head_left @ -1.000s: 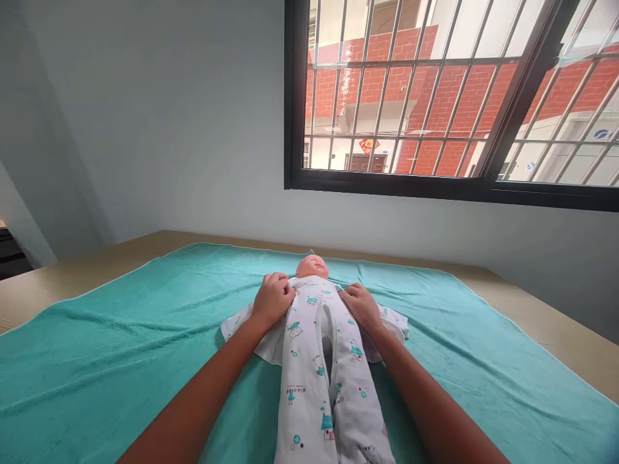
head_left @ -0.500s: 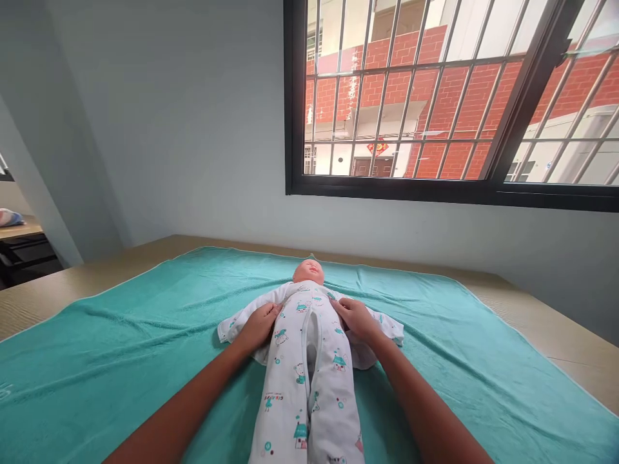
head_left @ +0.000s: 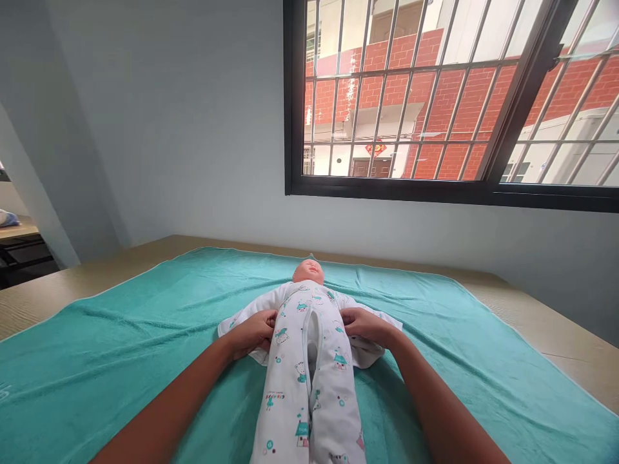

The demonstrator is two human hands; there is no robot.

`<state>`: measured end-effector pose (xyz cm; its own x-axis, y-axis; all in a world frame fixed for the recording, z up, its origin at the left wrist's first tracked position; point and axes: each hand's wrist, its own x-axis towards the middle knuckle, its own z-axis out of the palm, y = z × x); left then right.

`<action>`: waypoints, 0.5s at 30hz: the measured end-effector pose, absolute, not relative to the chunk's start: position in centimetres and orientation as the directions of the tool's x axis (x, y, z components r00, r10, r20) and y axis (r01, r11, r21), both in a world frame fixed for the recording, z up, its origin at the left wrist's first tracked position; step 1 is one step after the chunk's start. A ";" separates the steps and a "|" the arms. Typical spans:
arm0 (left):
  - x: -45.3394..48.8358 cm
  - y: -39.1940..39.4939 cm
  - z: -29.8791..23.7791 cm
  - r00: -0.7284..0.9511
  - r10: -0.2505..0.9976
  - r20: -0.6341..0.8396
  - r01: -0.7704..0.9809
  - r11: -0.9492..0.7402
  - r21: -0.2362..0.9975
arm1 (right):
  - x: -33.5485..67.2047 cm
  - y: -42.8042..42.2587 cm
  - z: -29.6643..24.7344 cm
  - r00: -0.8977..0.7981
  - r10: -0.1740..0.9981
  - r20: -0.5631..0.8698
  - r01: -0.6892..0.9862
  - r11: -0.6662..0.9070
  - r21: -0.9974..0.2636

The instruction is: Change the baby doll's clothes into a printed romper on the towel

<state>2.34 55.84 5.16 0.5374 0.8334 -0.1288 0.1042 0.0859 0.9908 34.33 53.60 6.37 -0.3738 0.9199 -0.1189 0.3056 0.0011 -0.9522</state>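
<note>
Two pinches: left hand (head_left: 251,332), right hand (head_left: 367,324) clench romper (head_left: 290,361) at doll (head_left: 309,272) waist.
Soft, light, limp cloth; I'd take folds just under fingertips (head_left: 267,318).

Supine on teal towel (head_left: 120,348) — baby doll (head_left: 309,270) in white printed romper (head_left: 290,386); front seemingly open.

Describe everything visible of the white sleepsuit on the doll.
The sleepsuit is white, soft-looking cloth printed with small teal figures. It lies lengthwise on the teal towel, dressed on a baby doll lying face up, legs toward the camera, sleeves spread to both sides. A front opening runs down the middle and gapes between the legs. The left hand and right hand grip its cloth at either side of the waist. Its feet are cut off by the frame.
</note>
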 end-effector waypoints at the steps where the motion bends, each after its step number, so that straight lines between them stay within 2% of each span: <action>1: 2.3 55.8 5.2 0.561 0.815 -0.142 0.105 0.100 0.989 | 34.3 53.5 6.4 -0.367 0.923 -0.120 0.305 -0.003 -0.952; 5: 2.6 55.6 5.5 0.596 0.791 -0.136 0.047 0.135 0.990 | 34.0 53.3 6.6 -0.348 0.929 -0.122 0.275 -0.023 -0.961; 9: 3.4 55.1 5.8 0.575 0.816 -0.063 -0.065 0.122 0.990 | 33.4 53.0 7.1 -0.381 0.916 -0.125 0.219 -0.042 -0.975; 12: 4.2 54.8 6.0 0.526 0.850 0.023 -0.166 0.076 0.983 | 32.5 53.0 7.1 -0.428 0.901 -0.073 0.057 -0.054 -0.997; 15: 4.9 54.6 6.0 0.424 0.903 0.067 -0.184 0.013 0.983 | 31.1 53.4 6.2 -0.338 0.941 0.018 -0.154 -0.036 -0.987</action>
